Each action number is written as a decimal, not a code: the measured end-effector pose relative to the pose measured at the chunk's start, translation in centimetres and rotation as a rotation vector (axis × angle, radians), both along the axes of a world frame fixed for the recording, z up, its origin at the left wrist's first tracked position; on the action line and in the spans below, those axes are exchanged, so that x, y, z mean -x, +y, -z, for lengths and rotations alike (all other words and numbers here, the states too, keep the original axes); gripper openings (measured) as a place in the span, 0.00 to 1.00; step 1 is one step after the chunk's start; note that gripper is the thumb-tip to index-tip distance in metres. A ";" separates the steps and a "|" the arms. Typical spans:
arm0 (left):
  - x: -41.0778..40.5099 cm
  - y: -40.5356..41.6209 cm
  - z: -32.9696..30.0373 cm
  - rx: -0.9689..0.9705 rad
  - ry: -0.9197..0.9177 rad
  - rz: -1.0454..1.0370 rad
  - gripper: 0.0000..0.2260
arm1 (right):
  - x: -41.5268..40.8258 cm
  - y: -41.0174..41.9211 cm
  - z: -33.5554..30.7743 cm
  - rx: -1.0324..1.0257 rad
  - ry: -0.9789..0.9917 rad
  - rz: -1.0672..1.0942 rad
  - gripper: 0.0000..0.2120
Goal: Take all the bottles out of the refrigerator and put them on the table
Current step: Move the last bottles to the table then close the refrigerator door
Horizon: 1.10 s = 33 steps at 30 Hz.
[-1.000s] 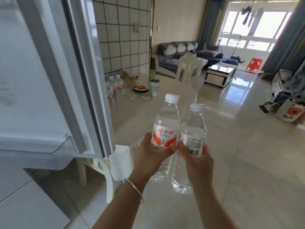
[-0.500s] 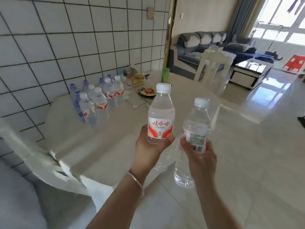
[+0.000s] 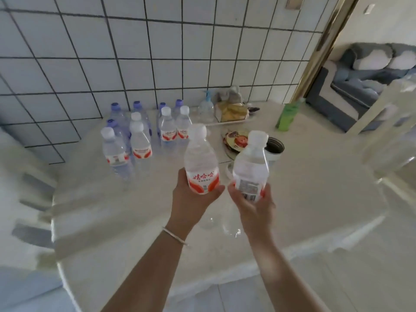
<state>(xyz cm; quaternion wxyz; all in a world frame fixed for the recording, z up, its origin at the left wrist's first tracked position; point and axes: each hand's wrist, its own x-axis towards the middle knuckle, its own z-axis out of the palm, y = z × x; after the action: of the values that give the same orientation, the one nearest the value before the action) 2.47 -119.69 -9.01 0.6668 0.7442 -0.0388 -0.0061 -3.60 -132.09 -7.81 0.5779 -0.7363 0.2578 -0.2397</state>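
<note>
My left hand (image 3: 191, 199) grips a clear water bottle (image 3: 200, 161) with a white cap and a red-and-white label. My right hand (image 3: 254, 206) grips a second such bottle (image 3: 251, 167), tilted a little to the right, barcode facing me. Both bottles hang above the middle of the pale round table (image 3: 315, 199). Several water bottles (image 3: 139, 136), some with white caps and some with blue caps, stand grouped at the table's far left by the tiled wall. The refrigerator is out of view.
Behind the held bottles lie a patterned plate (image 3: 234, 140) and a dark-rimmed cup (image 3: 274, 147). A green cup (image 3: 288, 115), a pump bottle (image 3: 206, 109) and a tray of food (image 3: 229, 111) stand near the wall. White chairs (image 3: 391, 122) flank the table.
The view has turned from the open refrigerator door to the table. Both hands have carried their bottles forward over the tabletop, and the table now fills the frame.
</note>
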 end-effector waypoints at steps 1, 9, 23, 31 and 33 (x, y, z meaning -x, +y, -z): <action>-1.0 -0.4 0.4 -0.016 -0.005 -0.022 0.32 | -1.6 -0.8 0.6 -0.001 0.005 -0.029 0.21; -9.4 -0.3 4.1 -0.130 0.059 -0.204 0.29 | -13.1 -3.2 4.1 0.105 0.119 -0.202 0.26; -21.8 0.2 11.1 -0.321 0.037 -0.329 0.29 | -27.4 -1.3 8.5 0.153 0.258 -0.394 0.30; -23.7 0.6 12.3 -0.290 0.000 -0.347 0.32 | -29.7 -0.4 9.9 0.200 0.332 -0.428 0.31; -23.8 0.8 12.5 -0.282 -0.015 -0.324 0.33 | -29.7 -0.2 10.4 0.220 0.345 -0.415 0.31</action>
<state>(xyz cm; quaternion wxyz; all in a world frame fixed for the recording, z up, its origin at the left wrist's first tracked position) 26.23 -118.89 -21.55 0.5481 0.8267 0.0773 0.1014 26.06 -132.33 -18.18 0.4789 -0.8615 0.1685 -0.0141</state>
